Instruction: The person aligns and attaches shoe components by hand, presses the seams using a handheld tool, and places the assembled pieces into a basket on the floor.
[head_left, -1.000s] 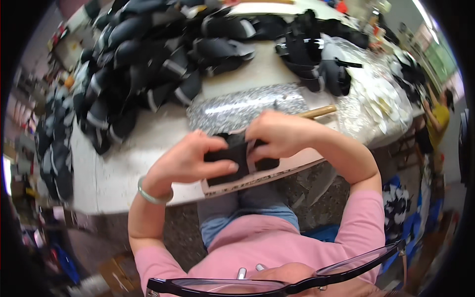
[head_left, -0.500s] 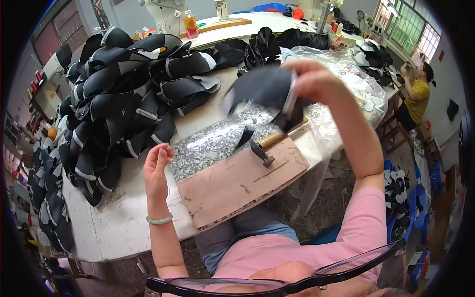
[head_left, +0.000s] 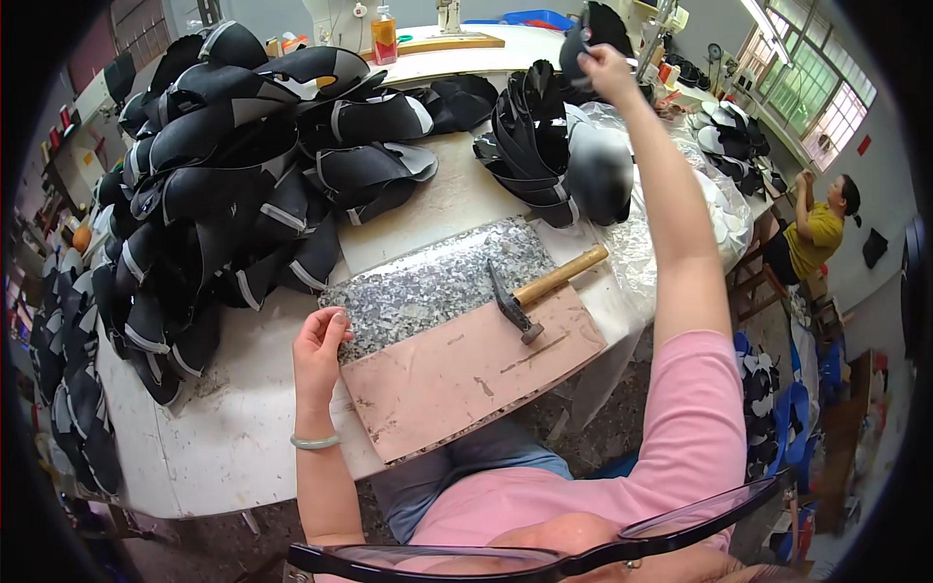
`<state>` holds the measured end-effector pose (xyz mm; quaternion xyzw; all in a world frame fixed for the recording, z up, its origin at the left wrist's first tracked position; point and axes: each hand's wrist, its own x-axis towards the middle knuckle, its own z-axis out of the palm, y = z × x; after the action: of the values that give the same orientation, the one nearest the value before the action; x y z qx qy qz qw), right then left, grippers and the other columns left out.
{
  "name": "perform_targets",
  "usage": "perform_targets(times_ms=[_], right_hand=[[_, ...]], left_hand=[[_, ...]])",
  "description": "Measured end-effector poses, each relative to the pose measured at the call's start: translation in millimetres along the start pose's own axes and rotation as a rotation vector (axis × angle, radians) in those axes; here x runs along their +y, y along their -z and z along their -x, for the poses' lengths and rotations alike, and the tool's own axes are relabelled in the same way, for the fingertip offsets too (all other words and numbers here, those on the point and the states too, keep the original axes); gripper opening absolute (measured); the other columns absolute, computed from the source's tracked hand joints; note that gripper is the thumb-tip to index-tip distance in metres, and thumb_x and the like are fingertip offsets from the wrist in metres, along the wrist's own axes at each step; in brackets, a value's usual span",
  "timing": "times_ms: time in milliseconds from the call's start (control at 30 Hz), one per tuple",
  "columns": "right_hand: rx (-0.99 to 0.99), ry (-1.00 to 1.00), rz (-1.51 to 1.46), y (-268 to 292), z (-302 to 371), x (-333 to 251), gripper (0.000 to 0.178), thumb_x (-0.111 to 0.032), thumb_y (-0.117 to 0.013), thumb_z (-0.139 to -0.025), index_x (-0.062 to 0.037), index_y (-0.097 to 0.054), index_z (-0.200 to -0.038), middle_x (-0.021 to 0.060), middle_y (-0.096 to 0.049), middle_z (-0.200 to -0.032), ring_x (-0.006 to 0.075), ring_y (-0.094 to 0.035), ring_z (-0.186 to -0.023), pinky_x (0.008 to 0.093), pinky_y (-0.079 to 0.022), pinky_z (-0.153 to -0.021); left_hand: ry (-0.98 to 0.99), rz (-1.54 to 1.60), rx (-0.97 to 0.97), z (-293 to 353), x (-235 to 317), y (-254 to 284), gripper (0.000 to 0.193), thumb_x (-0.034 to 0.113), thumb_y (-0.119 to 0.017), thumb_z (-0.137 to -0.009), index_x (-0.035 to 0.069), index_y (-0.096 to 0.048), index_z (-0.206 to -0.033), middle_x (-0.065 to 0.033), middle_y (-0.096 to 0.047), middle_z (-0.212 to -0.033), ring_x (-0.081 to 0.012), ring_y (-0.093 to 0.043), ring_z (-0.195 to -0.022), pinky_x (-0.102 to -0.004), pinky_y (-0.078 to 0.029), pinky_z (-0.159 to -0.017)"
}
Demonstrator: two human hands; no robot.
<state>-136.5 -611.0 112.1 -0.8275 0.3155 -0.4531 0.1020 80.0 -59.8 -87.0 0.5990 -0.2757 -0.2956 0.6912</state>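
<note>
My right hand [head_left: 607, 74] reaches to the far side of the table, its fingers closed on a black shoe upper [head_left: 604, 29]. Below that arm, another black upper [head_left: 597, 183], partly blurred, lies against a small stack of black uppers [head_left: 533, 146]. My left hand [head_left: 321, 342] hovers by the near left corner of a speckled stone slab [head_left: 428, 282]; its fingers are curled in to the thumb, and nothing shows in them. A hammer [head_left: 544, 284] with a wooden handle rests across the slab and a pinkish-brown board [head_left: 466, 379] at the table's near edge.
A large heap of black and grey uppers [head_left: 214, 185] fills the left of the table [head_left: 233, 447]. Clear plastic [head_left: 641, 214] with white pieces covers the right side. A bottle [head_left: 384, 37] stands at the back. A person in yellow [head_left: 818, 233] sits at far right.
My right hand has moved from above the slab to the far side, where it now grips an upper. A blurred upper now lies by the small stack. My left hand has lowered slightly.
</note>
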Motion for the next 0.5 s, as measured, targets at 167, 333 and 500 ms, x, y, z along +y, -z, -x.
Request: perform_targets(times_ms=[167, 333, 500], right_hand=[[-0.241, -0.105, -0.063, -83, 130, -21, 0.032, -0.023, -0.06, -0.088, -0.0016, -0.054, -0.111, 0.0203, -0.065, -0.101, 0.0335, -0.062, -0.097, 0.0386, -0.045, -0.086], [-0.217, -0.021, 0.056, -77, 161, 7, 0.033, -0.023, -0.055, -0.091, -0.0001, -0.054, -0.116, 0.0264, -0.062, -0.102, 0.0408, -0.058, -0.1, 0.0401, -0.045, -0.086], [-0.149, -0.072, 0.068, -51, 148, -15, 0.021, -0.02, -0.054, -0.09, 0.0009, -0.052, -0.091, 0.0278, -0.06, -0.088, 0.0467, -0.056, -0.089, 0.0479, -0.044, -0.074]], left_hand=[[0.025, -0.113, -0.003, 9, 1, 3, 0.018, 0.015, -0.06, -0.092, 0.0, -0.061, -0.102, 0.0005, -0.062, -0.088, -0.0061, -0.056, -0.079, -0.0213, -0.047, -0.072], [0.024, -0.162, -0.019, 7, -1, 0, 0.018, 0.014, -0.061, -0.091, 0.0, -0.061, -0.102, 0.0008, -0.062, -0.088, -0.0055, -0.056, -0.079, -0.0205, -0.046, -0.072], [0.024, -0.213, -0.018, 9, -1, -1, 0.018, 0.014, -0.061, -0.091, -0.001, -0.062, -0.101, 0.0006, -0.063, -0.087, -0.0054, -0.056, -0.078, -0.0204, -0.046, -0.071]])
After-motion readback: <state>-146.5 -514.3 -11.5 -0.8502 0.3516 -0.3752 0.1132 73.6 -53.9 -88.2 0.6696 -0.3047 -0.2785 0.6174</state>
